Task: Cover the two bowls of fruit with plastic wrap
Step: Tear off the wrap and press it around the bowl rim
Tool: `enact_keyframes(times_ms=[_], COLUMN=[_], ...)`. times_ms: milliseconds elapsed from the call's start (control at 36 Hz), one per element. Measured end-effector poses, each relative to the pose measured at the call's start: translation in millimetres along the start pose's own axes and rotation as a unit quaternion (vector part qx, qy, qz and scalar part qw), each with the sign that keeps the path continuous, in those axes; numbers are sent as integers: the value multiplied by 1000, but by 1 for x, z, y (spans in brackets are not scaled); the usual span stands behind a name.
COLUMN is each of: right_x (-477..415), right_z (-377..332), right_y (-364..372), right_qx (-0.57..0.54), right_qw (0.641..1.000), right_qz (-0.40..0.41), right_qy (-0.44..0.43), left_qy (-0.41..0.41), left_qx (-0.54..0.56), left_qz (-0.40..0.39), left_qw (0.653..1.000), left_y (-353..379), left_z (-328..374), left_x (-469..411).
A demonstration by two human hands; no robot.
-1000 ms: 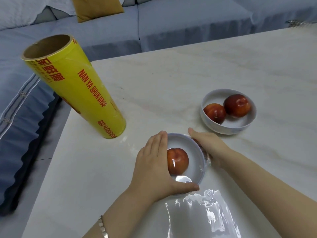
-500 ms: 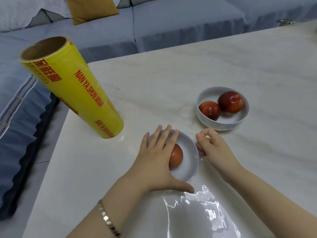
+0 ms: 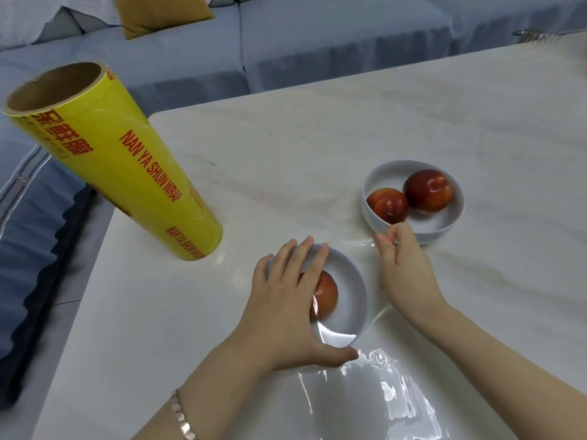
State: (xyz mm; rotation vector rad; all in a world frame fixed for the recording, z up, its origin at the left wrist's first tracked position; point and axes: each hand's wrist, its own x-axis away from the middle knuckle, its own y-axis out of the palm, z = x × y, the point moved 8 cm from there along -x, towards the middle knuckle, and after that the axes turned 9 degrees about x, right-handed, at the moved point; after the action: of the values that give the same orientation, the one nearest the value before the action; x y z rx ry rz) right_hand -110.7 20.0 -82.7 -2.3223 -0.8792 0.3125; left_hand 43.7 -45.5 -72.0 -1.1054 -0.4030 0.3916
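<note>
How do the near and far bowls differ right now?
The near bowl holds one fruit; the far bowl holds two. Clear plastic wrap lies over the near bowl; the far bowl is uncovered. The left hand rests on the near bowl, not the far bowl. Both are white and upright.

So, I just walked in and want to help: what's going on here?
A person is covering the near white bowl, holding one red fruit. The left hand lies flat over it, pressing clear plastic wrap down; the right hand pinches the film's edge beside the bowl. The far white bowl of two red fruits is uncovered. The yellow wrap roll stands upright.
</note>
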Motion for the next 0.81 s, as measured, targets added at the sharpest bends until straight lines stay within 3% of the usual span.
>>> enact_keyframes(times_ms=[194,306,417,500,556,694,806], right_x=[3,3,13,24,23,7,5], right_z=[9,20,39,32,24,5,3], right_y=[18,14,21,29,31,44,56], right_qx=[20,-15,-178,-194,-180,-156,-140], right_qw=[999,996,957,940,943,939,919], right_qz=[7,2,-103,-195,-213,-258,-296], right_qy=[36,85,203,201,179,165,221], left_qy=[5,-54,-191,-267,-283,-254,-133], left_qx=[14,24,36,57,62,102,91], left_qz=[16,45,92,118,121,52,-11], left_qw=[1000,997,977,955,950,961,987], left_y=[-1,-2,-6,-8,-8,-11,-27], left_z=[1,-1,-11,-11,-9,-14,-19], left_x=[1,2,4,3,3,4,4])
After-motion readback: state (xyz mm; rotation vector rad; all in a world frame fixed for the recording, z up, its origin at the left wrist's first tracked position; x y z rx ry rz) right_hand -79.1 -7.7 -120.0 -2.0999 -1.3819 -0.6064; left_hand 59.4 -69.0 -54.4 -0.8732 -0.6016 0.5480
